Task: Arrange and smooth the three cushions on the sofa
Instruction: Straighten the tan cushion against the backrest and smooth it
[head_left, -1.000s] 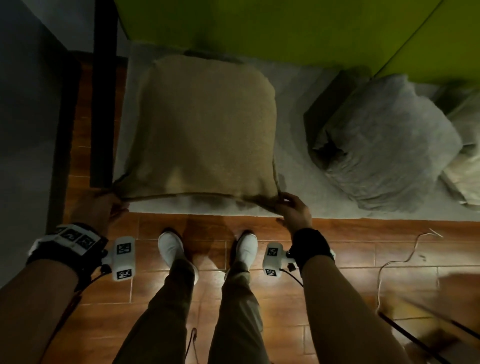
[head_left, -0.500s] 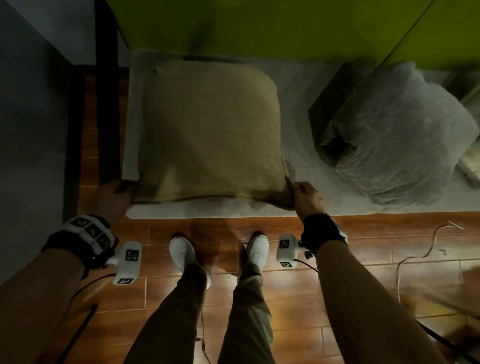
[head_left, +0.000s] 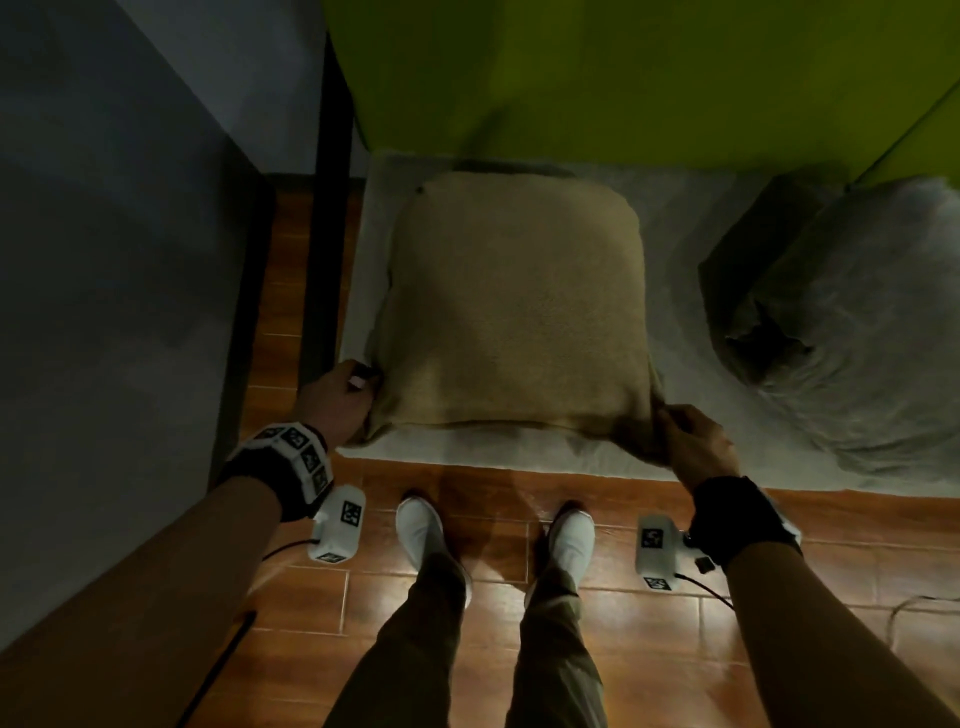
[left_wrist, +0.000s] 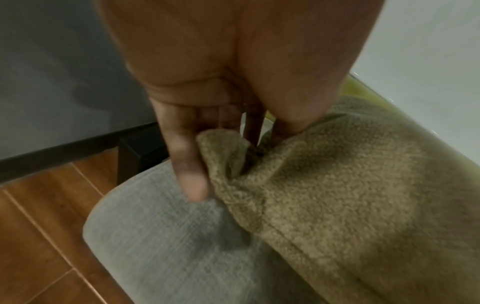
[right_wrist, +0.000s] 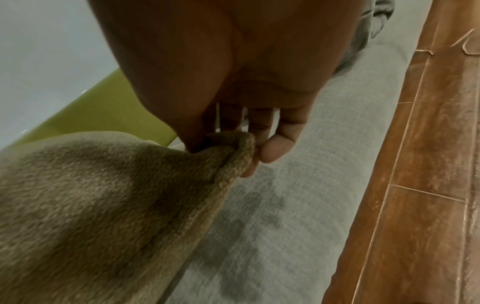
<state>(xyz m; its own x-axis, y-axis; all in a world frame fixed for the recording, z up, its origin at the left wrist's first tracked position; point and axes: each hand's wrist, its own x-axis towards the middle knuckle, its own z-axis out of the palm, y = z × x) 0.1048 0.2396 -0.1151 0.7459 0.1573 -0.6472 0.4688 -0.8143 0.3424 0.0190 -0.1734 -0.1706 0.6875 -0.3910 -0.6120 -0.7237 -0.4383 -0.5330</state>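
Cushions first: the square tan fleece cushion (head_left: 514, 306) is lying on the grey sofa seat (head_left: 680, 312), now squarer than a second ago, left hand (head_left: 335, 402) and right hand (head_left: 698, 447) pinching its near corners; the grey cushion (head_left: 852, 322) is still waiting.

Grey sofa seat (head_left: 685, 291) w/ green back holds a tan cushion (head_left: 514, 306) on the left & a grey cushion (head_left: 852, 332) on the right, well apart
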